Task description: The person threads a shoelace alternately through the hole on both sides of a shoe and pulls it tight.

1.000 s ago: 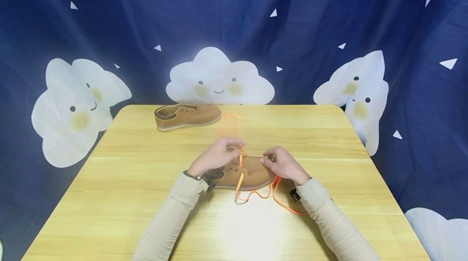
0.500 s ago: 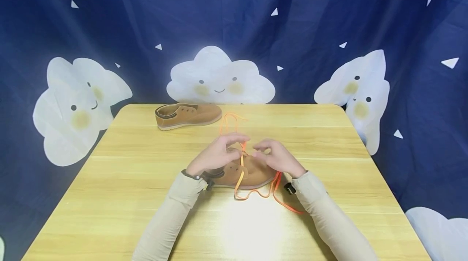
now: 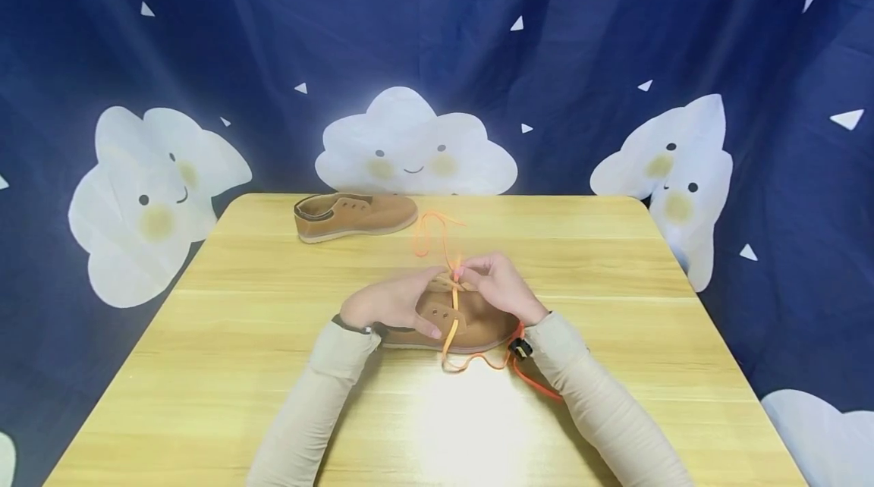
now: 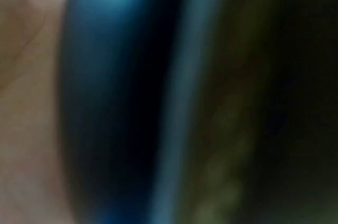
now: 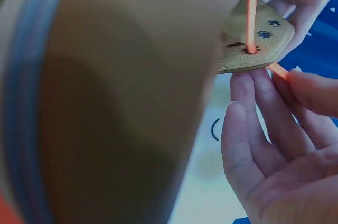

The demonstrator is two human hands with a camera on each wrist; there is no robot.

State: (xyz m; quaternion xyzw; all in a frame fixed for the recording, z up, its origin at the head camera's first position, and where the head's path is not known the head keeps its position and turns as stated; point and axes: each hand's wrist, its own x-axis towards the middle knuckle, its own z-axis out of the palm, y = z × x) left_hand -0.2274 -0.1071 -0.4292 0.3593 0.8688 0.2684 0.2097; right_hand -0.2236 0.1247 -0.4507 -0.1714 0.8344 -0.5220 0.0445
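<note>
A brown shoe (image 3: 481,320) lies on the table, toe to the right, with an orange shoelace (image 3: 456,297) running across its front. My left hand (image 3: 392,301) grips the shoe from its heel side, thumb on the near side and fingers at the far edge. At the far eyelet flap (image 5: 274,49), my right hand (image 3: 501,282) pinches the lace between thumb and fingers. The right wrist view shows this lace end (image 5: 278,71) coming from under the flap, above the right fingers (image 5: 274,113). The left wrist view is filled by dark, blurred close surfaces.
A second brown shoe (image 3: 358,215), with no lace in its eyelets, stands at the back left of the wooden table (image 3: 205,366). Loose lace (image 3: 430,233) loops behind the hands, and more lace (image 3: 536,383) trails in front. A blue cloud-print curtain (image 3: 546,77) hangs behind.
My right hand has moved left from above the toe and now pinches the lace at the far flap. The left hand has shifted from the lace area to grip the shoe, its thumb lowered.
</note>
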